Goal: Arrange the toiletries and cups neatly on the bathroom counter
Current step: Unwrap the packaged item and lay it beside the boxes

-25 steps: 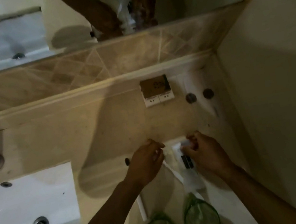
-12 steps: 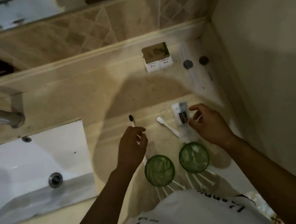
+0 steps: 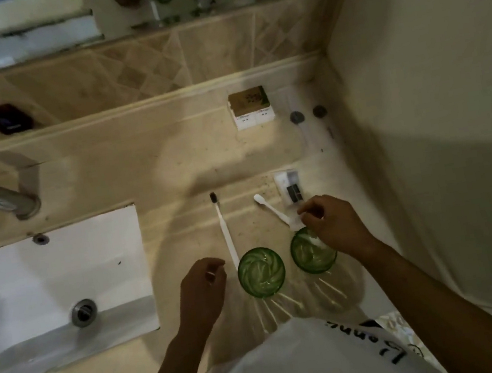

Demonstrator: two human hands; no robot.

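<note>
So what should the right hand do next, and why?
Probably straighten the white toothbrush. The right hand pinches its near end, and it lies slanted, while the black-bristled toothbrush points nearly straight back from its green cup.

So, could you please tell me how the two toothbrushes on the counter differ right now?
The dark-bristled toothbrush lies free, nearly straight toward the left green cup. The white-headed toothbrush lies slanted, and the right hand pinches its handle end. Its head is pale, the other's dark. Both have white handles and rest on the counter.
</note>
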